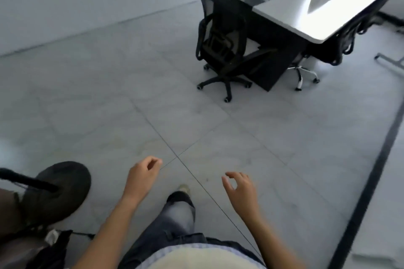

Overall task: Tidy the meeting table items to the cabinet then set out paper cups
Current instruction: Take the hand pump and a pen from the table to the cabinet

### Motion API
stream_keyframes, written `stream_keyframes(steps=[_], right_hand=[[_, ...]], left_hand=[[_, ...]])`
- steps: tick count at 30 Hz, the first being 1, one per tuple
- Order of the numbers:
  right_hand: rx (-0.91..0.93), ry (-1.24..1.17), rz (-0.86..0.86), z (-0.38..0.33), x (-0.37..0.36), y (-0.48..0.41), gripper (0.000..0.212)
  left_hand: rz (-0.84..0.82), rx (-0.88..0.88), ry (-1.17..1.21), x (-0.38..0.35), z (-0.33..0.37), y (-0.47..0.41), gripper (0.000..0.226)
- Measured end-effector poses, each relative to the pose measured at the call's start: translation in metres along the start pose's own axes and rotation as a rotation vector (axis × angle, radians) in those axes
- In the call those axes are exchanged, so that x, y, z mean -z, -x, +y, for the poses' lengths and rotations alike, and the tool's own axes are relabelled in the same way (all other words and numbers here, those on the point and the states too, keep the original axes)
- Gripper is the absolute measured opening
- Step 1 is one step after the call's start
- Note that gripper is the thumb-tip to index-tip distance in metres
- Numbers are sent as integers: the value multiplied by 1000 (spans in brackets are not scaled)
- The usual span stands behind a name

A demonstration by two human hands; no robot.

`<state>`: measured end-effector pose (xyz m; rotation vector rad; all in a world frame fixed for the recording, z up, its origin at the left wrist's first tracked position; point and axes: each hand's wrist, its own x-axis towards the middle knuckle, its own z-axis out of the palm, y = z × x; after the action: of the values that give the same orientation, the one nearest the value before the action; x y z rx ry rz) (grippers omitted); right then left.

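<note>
Your left hand point(143, 172) and right hand point(239, 188) hang in front of you, fingers loosely curled and holding nothing, because you are not at the table point(328, 13) yet. It sits far off at one o'clock, small things on top. No cabinet or cups show.

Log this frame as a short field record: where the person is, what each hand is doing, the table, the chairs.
position: standing on tiled floor, apart from the meeting table
left hand: empty, fingers loosely curled
right hand: empty, fingers loosely curled
table top: a few small items at the far end, too blurred to name
chairs: black chair tucked at the table's near side, white-based chair beyond it
cabinet, paper cups: not in view
</note>
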<state>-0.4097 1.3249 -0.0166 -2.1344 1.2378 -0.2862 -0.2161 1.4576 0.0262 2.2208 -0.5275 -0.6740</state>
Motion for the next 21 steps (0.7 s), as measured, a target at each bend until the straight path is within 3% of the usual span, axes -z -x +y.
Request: stream_keyframes(steps=[5, 12, 21], right_hand=[[-59, -38, 103, 16, 18, -65, 23], [-241, -87, 223, 40, 85, -169, 22], [-616, -221, 322, 110, 128, -205, 22]], left_hand=[[-224, -35, 79, -60, 45, -60, 21], [-185, 83, 207, -96, 116, -186, 25], [-622, -43, 16, -237, 229, -237, 22]])
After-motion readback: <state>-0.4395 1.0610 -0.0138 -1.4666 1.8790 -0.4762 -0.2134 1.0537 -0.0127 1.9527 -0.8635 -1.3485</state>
